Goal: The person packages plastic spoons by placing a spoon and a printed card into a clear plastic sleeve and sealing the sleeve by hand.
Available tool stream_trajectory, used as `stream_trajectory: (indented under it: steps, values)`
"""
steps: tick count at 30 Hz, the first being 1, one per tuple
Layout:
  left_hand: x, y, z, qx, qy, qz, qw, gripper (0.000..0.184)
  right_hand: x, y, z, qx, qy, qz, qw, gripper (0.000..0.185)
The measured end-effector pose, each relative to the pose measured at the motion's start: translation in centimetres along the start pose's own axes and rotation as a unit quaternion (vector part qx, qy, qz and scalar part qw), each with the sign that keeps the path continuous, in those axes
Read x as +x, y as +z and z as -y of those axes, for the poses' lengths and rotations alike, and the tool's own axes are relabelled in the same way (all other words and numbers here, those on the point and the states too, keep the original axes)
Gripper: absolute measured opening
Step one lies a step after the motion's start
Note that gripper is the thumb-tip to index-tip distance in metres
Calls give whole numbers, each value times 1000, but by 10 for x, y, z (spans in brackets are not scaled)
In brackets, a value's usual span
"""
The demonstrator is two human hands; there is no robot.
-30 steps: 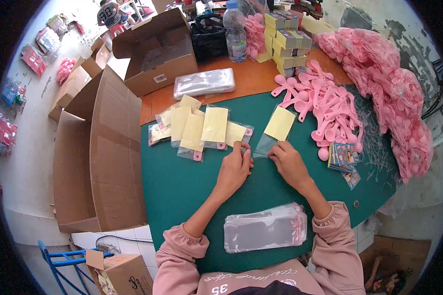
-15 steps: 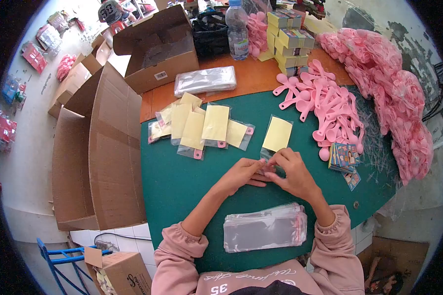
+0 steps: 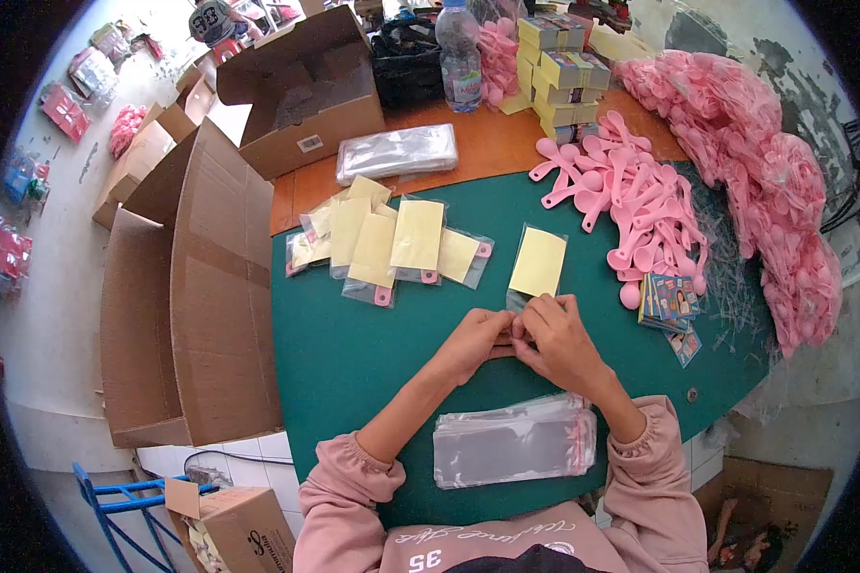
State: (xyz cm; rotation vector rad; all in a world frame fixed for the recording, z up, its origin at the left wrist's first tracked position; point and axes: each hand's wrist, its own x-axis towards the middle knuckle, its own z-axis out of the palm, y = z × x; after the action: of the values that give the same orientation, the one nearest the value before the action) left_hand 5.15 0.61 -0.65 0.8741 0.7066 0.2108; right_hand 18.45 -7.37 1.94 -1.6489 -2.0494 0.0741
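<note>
A clear bag with a yellow card (image 3: pixel 538 262) lies on the green mat, its lower end under my fingers. My left hand (image 3: pixel 478 342) and my right hand (image 3: pixel 556 336) meet at that end, fingertips pinched together on the bag's edge. What else may be between the fingertips is hidden. To the left lie several filled bags (image 3: pixel 417 234) with yellow cards and pink handle ends showing. Nearer my body is a stack of empty clear bags (image 3: pixel 506 447). On the right are a heap of pink spoons (image 3: pixel 631 205) and a small pile of printed cards (image 3: pixel 674 298).
At the back stand an open cardboard box (image 3: pixel 306 95), a water bottle (image 3: pixel 461 57) and bundled card stacks (image 3: pixel 566 76). Another packet of clear bags (image 3: pixel 397 153) lies before them. A tall carton (image 3: pixel 225 286) borders the left; bagged pink spoons (image 3: pixel 736 153) line the right. A person (image 3: pixel 215 21) is far off.
Both hands have come together at the lower end of the bag with the yellow card. That bag has shifted slightly toward me and stands straighter.
</note>
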Motion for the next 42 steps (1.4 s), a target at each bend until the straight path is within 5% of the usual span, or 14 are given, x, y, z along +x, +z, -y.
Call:
stream_trajectory:
  steps: [3,5,9,11,12,13,14,16,18,26,28,30,38,42]
  values:
    - [-2,-1,-4,9,35,2,999,34,-1,-9,-4,79,2,49,996,14]
    - [0,-3,-5,-25,53,17,998,32,-1,-29,-13,269,8,192,944,13]
    - [5,-8,-2,-51,43,8,998,32,-12,-86,-83,438,90,155,881,13]
    - [3,-4,-5,-42,60,39,997,33,-17,-112,-130,337,225,22,914,14]
    - [3,-3,-7,-43,57,34,997,32,-35,-111,-165,-29,240,-45,969,17]
    - [2,-3,-8,-44,55,28,997,30,-47,-106,-190,-390,220,-107,888,20]
    - [1,-1,-8,-45,55,28,997,30,-41,-107,-175,-390,220,-107,888,20]
    - [2,3,-7,-80,64,16,995,31,-17,-98,-110,-142,210,-184,950,27]
    - [-1,8,0,-94,66,7,993,32,-13,-67,-51,73,84,-70,991,33]
    - [5,-2,0,-96,105,5,990,17,-22,-16,-45,325,225,-22,918,15]
    - [3,0,-2,285,270,-101,914,9,-28,-11,-49,403,238,-14,884,15]
    - [4,-1,-7,333,272,-72,900,10,-30,-5,-54,504,245,8,828,8]
    - [9,-3,-2,402,269,-85,871,13,-27,2,-53,485,306,-6,819,10]
    - [10,-1,1,328,222,-108,912,16,-25,2,-48,492,336,-46,802,14]
